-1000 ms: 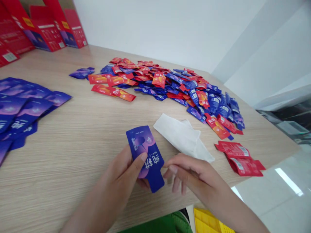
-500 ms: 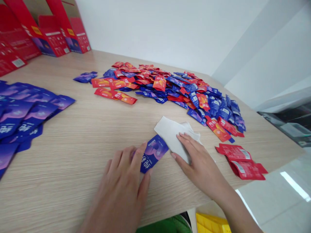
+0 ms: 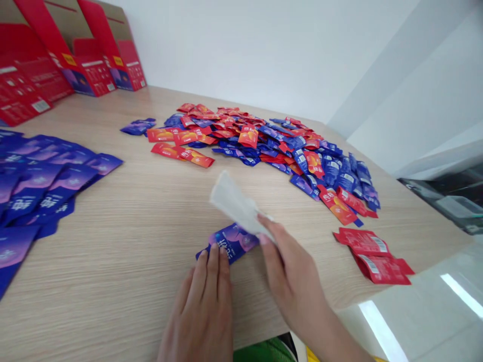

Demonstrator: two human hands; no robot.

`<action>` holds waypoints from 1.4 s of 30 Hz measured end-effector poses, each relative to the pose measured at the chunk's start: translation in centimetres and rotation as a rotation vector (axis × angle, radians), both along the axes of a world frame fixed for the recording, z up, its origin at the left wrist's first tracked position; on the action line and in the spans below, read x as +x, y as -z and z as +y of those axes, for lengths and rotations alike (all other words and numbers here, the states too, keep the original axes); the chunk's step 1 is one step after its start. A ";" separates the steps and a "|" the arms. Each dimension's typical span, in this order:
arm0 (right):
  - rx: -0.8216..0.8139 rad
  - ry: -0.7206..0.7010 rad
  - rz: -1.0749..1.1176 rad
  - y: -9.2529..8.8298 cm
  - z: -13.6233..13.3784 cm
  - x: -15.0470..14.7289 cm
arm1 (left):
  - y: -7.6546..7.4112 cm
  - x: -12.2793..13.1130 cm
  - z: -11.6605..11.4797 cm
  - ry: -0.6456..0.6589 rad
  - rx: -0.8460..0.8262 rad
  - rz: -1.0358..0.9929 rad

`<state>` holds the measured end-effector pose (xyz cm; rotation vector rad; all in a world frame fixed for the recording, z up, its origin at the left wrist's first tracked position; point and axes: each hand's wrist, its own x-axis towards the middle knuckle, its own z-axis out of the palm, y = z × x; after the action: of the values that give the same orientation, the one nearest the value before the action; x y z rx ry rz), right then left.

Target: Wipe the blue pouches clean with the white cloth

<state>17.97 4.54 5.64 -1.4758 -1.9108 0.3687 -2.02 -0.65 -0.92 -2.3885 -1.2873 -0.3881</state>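
My left hand lies with its fingers stretched out, fingertips resting on the lower left end of a blue-purple sachet flat on the table. Between thumb and fingers, my right hand pinches a folded white tissue, blurred by motion. The tissue is tilted up, just above the sachet's right end; whether it touches the sachet I cannot tell. The sachet's right tip is partly hidden behind the tissue and fingers.
Mixed red and blue sachets form a long heap along the back. Blue sachets overlap at the left. Red sachets lie near the right edge. Red cartons stand open at the back left on the wooden table.
My right hand has picked the white tissue up off the table and moved it left over the sachet. My left fingers now lie flat on the sachet, which has turned slightly and shifted.
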 end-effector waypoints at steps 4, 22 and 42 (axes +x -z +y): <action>0.073 -0.344 -0.194 2.2 -0.1 -2.4 | 1.1 0.7 -0.4 -0.033 0.016 0.041; 0.007 -0.364 -0.186 2.3 0.6 -2.4 | 0.9 1.4 0.5 -0.048 0.001 0.041; -0.026 -0.268 -0.259 1.8 2.5 0.0 | 2.3 1.5 0.7 -0.088 0.006 -0.033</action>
<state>17.99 7.06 3.86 -1.3379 -2.3288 0.3371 -0.51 0.08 -3.25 -2.3204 -1.3977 -0.4060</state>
